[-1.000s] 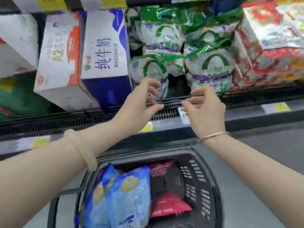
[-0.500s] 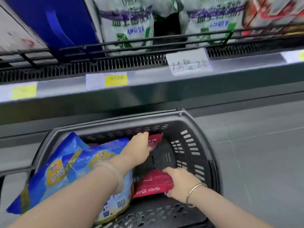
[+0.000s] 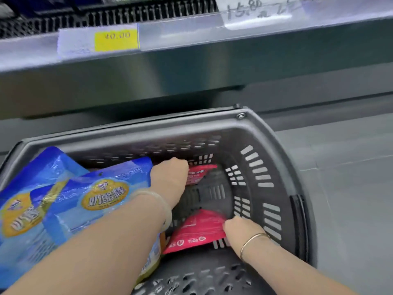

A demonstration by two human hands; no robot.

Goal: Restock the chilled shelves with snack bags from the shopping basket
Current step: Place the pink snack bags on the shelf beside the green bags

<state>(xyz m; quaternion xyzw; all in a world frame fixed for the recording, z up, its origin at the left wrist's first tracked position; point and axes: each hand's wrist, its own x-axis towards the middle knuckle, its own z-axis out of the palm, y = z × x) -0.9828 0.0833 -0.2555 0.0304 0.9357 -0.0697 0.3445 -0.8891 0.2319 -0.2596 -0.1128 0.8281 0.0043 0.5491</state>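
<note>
Inside the basket (image 3: 274,133), your left hand (image 3: 170,179) grips the far red snack bag (image 3: 200,174) near the far wall. Your right hand (image 3: 242,227) grips the near red snack bag (image 3: 197,231). Bare floor lies between them; blue bags (image 3: 89,199) crowd the basket's left side.

Grey floor (image 3: 350,167) beneath a steel shelf edge (image 3: 191,67) with price tags (image 3: 116,40).

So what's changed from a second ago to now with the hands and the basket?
Both hands came down from the shelf edge into the basket. The left hand now reaches the far red packet; the right hand grips the near red packet. The blue bags stayed on the basket's left side.
</note>
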